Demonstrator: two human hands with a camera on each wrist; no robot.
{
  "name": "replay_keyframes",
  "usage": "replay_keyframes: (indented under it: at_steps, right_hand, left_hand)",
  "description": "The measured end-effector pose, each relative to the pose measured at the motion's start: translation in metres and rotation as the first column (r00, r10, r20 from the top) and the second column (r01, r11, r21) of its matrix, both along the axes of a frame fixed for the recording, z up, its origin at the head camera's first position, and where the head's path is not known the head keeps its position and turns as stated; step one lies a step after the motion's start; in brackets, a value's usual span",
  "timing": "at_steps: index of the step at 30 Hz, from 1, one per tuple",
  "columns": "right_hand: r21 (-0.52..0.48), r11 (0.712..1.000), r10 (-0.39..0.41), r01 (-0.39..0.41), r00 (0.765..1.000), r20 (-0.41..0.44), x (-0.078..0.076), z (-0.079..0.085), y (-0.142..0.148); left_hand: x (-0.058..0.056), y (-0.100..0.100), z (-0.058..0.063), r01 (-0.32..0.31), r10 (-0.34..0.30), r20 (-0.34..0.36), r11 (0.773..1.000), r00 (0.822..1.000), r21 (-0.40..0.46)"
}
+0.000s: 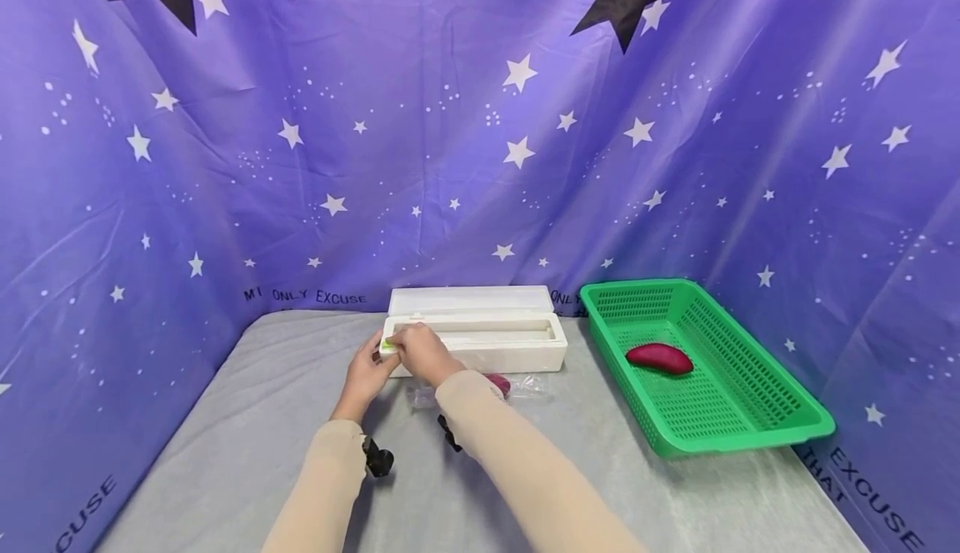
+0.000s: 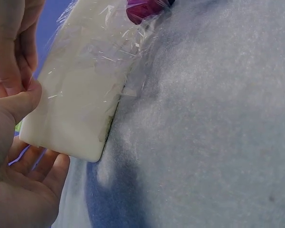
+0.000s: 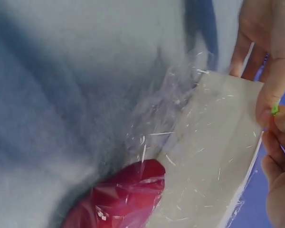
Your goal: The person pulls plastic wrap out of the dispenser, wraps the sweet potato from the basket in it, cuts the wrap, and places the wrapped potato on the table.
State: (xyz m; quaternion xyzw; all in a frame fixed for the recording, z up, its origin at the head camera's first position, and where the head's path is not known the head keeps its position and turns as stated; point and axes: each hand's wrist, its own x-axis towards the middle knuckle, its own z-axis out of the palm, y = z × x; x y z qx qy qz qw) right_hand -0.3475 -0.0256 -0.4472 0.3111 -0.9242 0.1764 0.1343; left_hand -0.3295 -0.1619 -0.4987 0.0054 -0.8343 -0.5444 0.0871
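Note:
A long white cling film dispenser stands at the back of the table, its hinged lid raised. My left hand holds its left end, thumb on the front face and fingers around the end. With thumb and fingers, my right hand pinches a small bright green slider at that same end, beside the left thumb. Clear cling film hangs over the dispenser's front. Under the film in front lies a purple-red sweet potato, partly hidden by the right forearm in the head view.
To the right stands a green perforated basket with another purple-red sweet potato inside. A grey cloth covers the table. Purple star-printed curtains enclose the back and sides. Black wrist cameras are strapped to both wrists.

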Motion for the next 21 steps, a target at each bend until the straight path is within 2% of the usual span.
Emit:
replay_keyframes:
  at_steps: [5, 8, 13, 21]
  right_hand:
    - [-0.122, 0.992, 0.014, -0.001, 0.994, 0.104, 0.001, 0.001, 0.004]
    - [-0.168, 0.986, 0.023, -0.01, 0.997, 0.077, 0.001, -0.001, 0.007]
    - [-0.185, 0.982, 0.024, -0.022, 1.0, 0.005, 0.002, -0.002, 0.015]
    - [-0.201, 0.979, 0.039, -0.034, 0.999, 0.022, 0.009, 0.004, 0.042]
  left_hand:
    - [0.003, 0.0, -0.001, -0.008, 0.008, -0.01, 1.0, 1.0, -0.023]
    - [0.002, 0.0, -0.002, -0.002, 0.002, -0.011, 1.0, 1.0, -0.023]
    - [-0.001, -0.001, -0.003, 0.037, -0.037, 0.001, 0.999, 0.999, 0.012]
    - [0.001, -0.004, 0.001, 0.071, -0.07, 0.034, 0.997, 0.997, -0.015]
